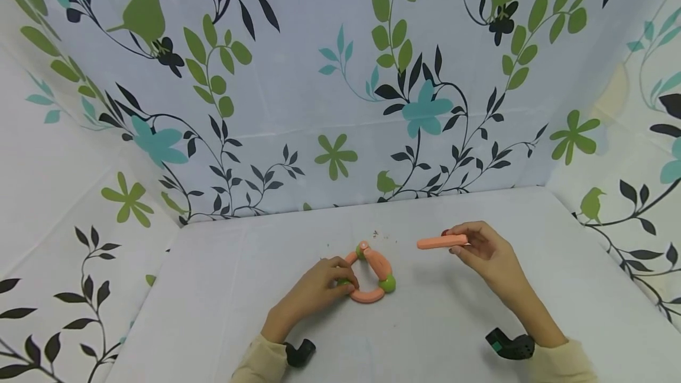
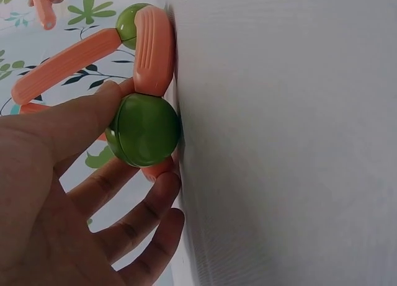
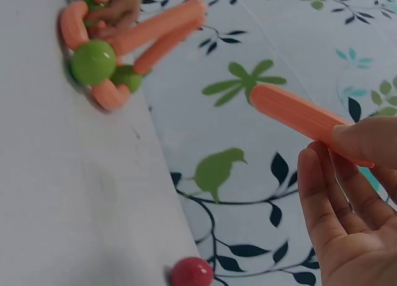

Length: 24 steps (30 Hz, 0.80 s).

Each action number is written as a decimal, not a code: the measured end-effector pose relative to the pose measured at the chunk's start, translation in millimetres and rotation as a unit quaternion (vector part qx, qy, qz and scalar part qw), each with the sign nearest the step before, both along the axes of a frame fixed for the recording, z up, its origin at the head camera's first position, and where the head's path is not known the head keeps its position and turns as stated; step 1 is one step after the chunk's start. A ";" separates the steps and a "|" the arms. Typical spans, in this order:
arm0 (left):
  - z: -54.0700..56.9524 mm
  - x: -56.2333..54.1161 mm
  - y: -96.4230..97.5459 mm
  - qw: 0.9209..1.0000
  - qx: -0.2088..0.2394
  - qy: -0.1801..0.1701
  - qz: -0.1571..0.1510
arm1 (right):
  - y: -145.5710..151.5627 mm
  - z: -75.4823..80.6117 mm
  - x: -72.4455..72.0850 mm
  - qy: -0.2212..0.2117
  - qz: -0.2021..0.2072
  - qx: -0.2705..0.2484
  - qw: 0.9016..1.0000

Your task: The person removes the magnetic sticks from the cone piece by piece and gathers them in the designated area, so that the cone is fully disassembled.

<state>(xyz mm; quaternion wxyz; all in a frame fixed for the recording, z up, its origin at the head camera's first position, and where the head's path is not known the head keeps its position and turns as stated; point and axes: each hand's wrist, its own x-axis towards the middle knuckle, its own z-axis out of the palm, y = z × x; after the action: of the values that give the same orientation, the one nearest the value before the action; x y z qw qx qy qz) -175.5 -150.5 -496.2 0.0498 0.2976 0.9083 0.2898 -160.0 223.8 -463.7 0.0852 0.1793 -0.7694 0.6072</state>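
An orange and green toy frame [image 1: 367, 297] stands on the table, made of curved orange rods at the bottom and straight orange rods that slope up and meet at the top. Green balls [image 2: 146, 129] join the rods. At the frame's left side, my left hand [image 1: 321, 282] holds one green ball between thumb and fingers. To the right and above the table, my right hand [image 1: 492, 259] pinches a loose straight orange rod [image 3: 298, 115] by one end, its other end pointing left toward the frame. A gap separates this rod from the frame.
A red ball [image 3: 192, 272] lies on the white table [image 1: 425, 324], largely hidden behind my right hand in the head view. Leaf-and-bird patterned cloth [image 1: 330, 75] rises behind the table and along both sides. Small dark specks [image 1: 375, 234] dot the surface behind the frame.
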 end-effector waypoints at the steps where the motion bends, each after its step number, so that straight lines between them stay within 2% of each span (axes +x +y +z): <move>1: 0.2 0.1 -0.4 1.000 -0.001 -0.003 0.000 | 3.9 1.5 0.1 0.000 -0.008 0.000 1.000; 8: 1.3 -1.7 -3.9 1.000 -0.006 -0.010 -0.001 | 27.7 8.4 -0.4 0.023 -0.044 -0.032 0.998; 15: 4.3 -3.6 -7.5 1.000 -0.004 -0.015 -0.006 | 46.6 7.7 -2.6 0.028 -0.079 -0.057 0.995; 24: 2.2 -4.7 -11.0 1.000 -0.010 -0.022 -0.004 | 61.6 0.9 -6.1 0.014 -0.087 -0.129 0.988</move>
<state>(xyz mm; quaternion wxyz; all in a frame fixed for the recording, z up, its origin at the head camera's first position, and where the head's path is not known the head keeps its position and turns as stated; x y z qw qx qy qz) -180.1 -161.5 -494.0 0.0736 0.2947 0.9084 0.2873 -166.1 285.4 -462.8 0.1707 0.1074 -0.6960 0.6891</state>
